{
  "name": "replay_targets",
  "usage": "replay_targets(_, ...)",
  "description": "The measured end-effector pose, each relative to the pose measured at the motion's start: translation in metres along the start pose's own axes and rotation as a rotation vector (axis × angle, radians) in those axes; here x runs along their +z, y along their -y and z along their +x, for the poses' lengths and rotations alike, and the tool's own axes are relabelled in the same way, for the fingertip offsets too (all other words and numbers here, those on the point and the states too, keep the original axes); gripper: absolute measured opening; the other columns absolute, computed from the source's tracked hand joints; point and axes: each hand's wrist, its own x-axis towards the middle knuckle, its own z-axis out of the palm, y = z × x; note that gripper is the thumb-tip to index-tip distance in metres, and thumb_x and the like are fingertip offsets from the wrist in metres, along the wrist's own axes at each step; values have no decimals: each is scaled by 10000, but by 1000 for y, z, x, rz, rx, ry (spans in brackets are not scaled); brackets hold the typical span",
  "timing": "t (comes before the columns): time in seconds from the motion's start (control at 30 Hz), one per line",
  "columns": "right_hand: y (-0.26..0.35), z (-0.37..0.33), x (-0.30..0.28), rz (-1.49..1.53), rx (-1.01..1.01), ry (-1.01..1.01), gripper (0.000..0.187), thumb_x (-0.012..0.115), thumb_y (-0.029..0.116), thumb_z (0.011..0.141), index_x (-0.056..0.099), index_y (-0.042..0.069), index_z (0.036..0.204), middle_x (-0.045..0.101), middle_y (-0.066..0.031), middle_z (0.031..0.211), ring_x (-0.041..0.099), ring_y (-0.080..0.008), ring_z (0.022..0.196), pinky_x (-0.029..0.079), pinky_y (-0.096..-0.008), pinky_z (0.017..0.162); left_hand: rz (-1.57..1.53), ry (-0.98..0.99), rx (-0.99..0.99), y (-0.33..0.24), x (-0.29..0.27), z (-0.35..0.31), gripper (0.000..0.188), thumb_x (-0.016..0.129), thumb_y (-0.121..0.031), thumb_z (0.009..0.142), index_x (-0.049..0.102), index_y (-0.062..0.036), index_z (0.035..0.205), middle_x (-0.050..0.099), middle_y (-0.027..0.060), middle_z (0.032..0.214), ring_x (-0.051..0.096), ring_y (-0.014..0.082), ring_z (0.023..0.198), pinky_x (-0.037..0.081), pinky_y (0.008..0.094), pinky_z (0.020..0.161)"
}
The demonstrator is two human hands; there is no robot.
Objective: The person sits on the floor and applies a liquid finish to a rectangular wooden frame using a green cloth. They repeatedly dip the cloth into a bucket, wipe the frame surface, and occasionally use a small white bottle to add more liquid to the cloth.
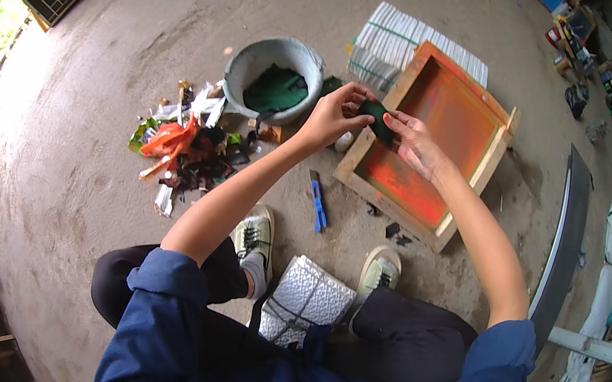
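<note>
My left hand [333,116] and my right hand [417,147] meet in front of me, fingers pinched on a small, flat dark green piece [374,116]. Its material is hard to make out. Left of my hands stands a grey bucket [313,69] with dark green material [279,90] inside. A wooden frame [375,193] with a mesh stained orange-red lies under and beyond my right hand. Below the hands, a blue-handled tool [317,205] rests on the floor.
A pile of mixed scraps [187,145] lies beside the bucket. Behind the frame is a strapped stack of white sheets [387,33]. A silvery tied bundle [309,300] sits between my shoes. Along the right, a long dark panel [566,237] lies near assorted clutter.
</note>
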Motion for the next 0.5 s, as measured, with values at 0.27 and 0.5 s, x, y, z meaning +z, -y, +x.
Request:
replay_targets(0.27, -78, -24, -137, -212, -10, -410, 222, 689, 108, 797, 613, 9, 981, 641, -48, 906, 604, -123, 791, 476, -277, 750, 8, -282, -231, 116, 60, -45, 271, 597, -64, 867, 514, -13, 1120, 629, 81, 965, 611, 128, 839, 516, 265, 727)
replay_targets(0.5, -134, 38, -192, -937, -371, -1056, 174, 663, 46, 750, 687, 52, 922, 661, -112, 885, 641, -265, 813, 484, -327, 757, 491, -452, -491, 188, 94, -84, 339, 672, -85, 786, 528, -38, 1090, 482, 106, 1035, 528, 204, 916, 470, 327, 795)
